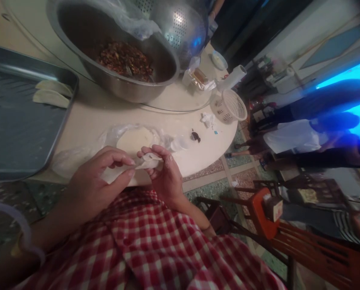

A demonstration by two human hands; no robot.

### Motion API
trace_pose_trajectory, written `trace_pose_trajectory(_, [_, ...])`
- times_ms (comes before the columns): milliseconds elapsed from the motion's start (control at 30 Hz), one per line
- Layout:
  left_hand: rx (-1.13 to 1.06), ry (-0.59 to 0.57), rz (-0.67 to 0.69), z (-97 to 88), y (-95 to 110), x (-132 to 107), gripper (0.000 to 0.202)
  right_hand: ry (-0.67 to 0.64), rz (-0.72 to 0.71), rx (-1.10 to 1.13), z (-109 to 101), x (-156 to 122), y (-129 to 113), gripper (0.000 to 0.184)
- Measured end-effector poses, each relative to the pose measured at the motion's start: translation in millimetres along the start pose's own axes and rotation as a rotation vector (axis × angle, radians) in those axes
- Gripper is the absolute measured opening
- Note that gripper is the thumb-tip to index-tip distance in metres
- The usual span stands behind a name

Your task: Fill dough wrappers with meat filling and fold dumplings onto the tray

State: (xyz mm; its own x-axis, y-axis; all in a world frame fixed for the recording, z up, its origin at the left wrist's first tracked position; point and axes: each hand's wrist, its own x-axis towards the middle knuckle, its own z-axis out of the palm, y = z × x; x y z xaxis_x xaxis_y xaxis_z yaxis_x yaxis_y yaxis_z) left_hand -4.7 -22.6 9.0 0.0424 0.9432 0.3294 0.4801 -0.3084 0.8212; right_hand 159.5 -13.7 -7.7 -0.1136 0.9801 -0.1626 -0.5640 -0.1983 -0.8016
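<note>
A folded dumpling (150, 161) of pale dough rests in the curled fingers of my right hand (169, 177). From the other side, my left hand (103, 173) pinches one end of it between thumb and forefinger. Just beyond my hands, round dough wrappers (134, 139) lie on a clear plastic bag (107, 137). A large steel bowl (116, 86) farther back holds a dark, chopped filling (122, 58), with what looks like a spoon in it. At the left, shaped dumplings (51, 96) sit near the right rim of a dark metal tray (13, 121).
Behind the bowl stands a steel colander (183, 30). A white plastic basket (231, 105), a wrapped package (199, 77) and dark scraps (195, 136) are on the table's right part. Wooden chairs (264, 213) and several people are off to the right.
</note>
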Motion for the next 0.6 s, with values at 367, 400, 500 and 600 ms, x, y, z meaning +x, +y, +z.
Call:
trace_pose_trajectory(367, [0.096, 0.040, 0.081, 2.3, -7.7, -2.3, 0.005, 0.000, -0.039, -0.003, 2.1, -0.8, 2.3, 0.040])
trace_pose_trajectory(400, [0.117, 0.044, 0.065, -1.0, -12.1, -4.7, 0.008, 0.007, -0.040, 0.011, 1.3, -0.6, 2.1, 0.039])
trace_pose_trajectory(500, [0.271, 0.045, 0.050, -14.9, -28.9, -13.6, 0.010, -0.001, -0.022, 0.065, -2.3, 0.5, 0.7, 0.036])
trace_pose_trajectory(600, [0.459, -0.044, -0.028, -26.7, -44.8, -20.7, 0.029, -0.048, 0.044, 0.135, -5.3, 1.8, -1.7, 0.033])
